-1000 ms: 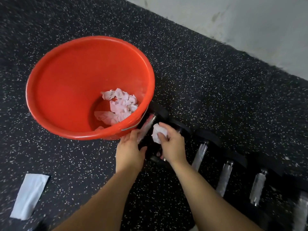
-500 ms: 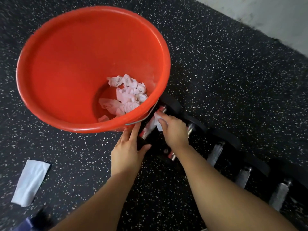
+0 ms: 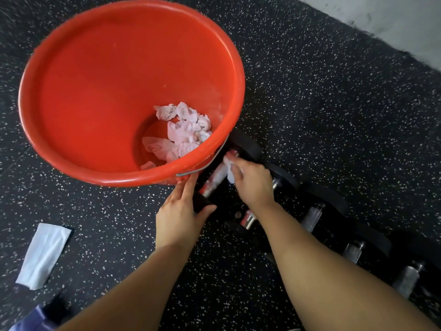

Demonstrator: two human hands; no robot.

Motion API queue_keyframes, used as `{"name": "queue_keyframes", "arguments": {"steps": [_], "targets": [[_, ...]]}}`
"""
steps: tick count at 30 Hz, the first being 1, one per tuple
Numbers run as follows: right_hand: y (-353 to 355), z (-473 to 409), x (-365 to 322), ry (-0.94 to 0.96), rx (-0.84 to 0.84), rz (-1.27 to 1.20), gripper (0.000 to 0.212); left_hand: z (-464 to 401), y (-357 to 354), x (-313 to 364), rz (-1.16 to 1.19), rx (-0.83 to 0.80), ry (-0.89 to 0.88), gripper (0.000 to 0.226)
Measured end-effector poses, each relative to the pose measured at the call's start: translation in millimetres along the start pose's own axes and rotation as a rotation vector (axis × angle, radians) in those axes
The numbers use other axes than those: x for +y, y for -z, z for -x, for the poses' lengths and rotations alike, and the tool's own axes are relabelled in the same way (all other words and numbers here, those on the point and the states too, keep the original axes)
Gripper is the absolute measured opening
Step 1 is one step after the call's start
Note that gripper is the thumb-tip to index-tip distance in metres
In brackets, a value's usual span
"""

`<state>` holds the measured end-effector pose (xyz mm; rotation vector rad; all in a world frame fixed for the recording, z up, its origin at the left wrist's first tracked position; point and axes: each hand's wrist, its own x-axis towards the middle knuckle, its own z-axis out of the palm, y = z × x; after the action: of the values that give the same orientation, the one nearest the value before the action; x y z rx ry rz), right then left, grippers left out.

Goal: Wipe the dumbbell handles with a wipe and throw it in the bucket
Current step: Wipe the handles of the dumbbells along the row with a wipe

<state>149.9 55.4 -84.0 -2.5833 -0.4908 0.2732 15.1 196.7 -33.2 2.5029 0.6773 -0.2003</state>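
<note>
Just beside the bucket (image 3: 71, 96), the right hand (image 3: 253, 185) pinches the wipe (image 3: 229, 169) against the nearest dumbbell's handle (image 3: 214, 180) to rub it, while the left hand (image 3: 179, 216) (fingers spread) braces its near end, likely against rolling.

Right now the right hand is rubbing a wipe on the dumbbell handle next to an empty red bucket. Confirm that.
Not quite: the head view shows the red bucket holds crumpled used wipes. The right hand does press a wipe on the dumbbell handle.

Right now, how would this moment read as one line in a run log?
step: wiping handle | right hand: presses wipe on dumbbell handle | left hand: steadies dumbbell end | bucket: holds used wipes
</note>
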Motion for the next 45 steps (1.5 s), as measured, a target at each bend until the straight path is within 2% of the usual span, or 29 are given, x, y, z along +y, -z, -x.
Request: {"name": "queue_keyframes", "arguments": {"steps": [2, 5, 8, 12, 14, 16, 20, 22, 25, 28, 31, 33, 37, 40, 42, 45], "targets": [[-2, -3, -3, -0.085, 0.041, -0.033, 0.039, 1, 0, 0, 0.0, 0.003, 0.0, 0.091], [-6, 4, -2, -0.064, 0.032, -0.081, 0.038, 1, 0, 0, 0.001, 0.008, -0.002, 0.09], [-13, 15, 2, 0.076, -0.044, -0.12, 0.04, 0, -2, -2, -0.011, 0.01, -0.007, 0.091], [-18, 26, -10, 0.294, -0.285, -0.113, 0.042, -1, -3, -3, -0.013, 0.008, 0.0, 0.091], [-16, 23, -12, 0.346, -0.326, -0.067, 0.039, -1, -4, -3, -0.012, 0.005, 0.004, 0.091], [-12, 16, -9, 0.298, -0.267, -0.048, 0.034, -1, -3, -3, -0.014, 0.003, 0.002, 0.091], [0, -5, -5, -0.038, -0.049, -0.099, 0.033, 1, -2, -1, -0.016, 0.008, -0.003, 0.089], [3, -8, -8, -0.113, -0.02, -0.114, 0.033, 0, -2, -1, -0.026, 0.014, -0.009, 0.088], [-6, 7, -15, 0.028, -0.109, -0.135, 0.037, 0, -2, -3, -0.023, 0.009, -0.006, 0.086], [-17, 28, -16, 0.167, -0.31, -0.098, 0.039, 0, -2, -2, -0.021, 0.011, -0.009, 0.085], [-16, 17, -14, 0.184, -0.404, -0.017, 0.034, 0, -3, -1, -0.025, 0.012, -0.015, 0.085], [-9, 2, -12, 0.126, -0.368, -0.096, 0.029, 0, -2, 0, -0.027, 0.016, -0.017, 0.084], [2, -16, -9, -0.12, -0.085, -0.123, 0.03, 2, -1, 1, -0.03, 0.032, -0.026, 0.081], [-1, -5, -15, -0.092, -0.056, -0.108, 0.036, 2, -1, 3, -0.03, 0.037, -0.031, 0.079], [-2, 9, -19, 0.013, -0.134, -0.134, 0.042, 2, -2, 3, -0.033, 0.037, -0.027, 0.078], [-5, 27, -22, 0.16, -0.36, -0.02, 0.036, 2, -2, 2, -0.028, 0.039, -0.024, 0.078]]}}
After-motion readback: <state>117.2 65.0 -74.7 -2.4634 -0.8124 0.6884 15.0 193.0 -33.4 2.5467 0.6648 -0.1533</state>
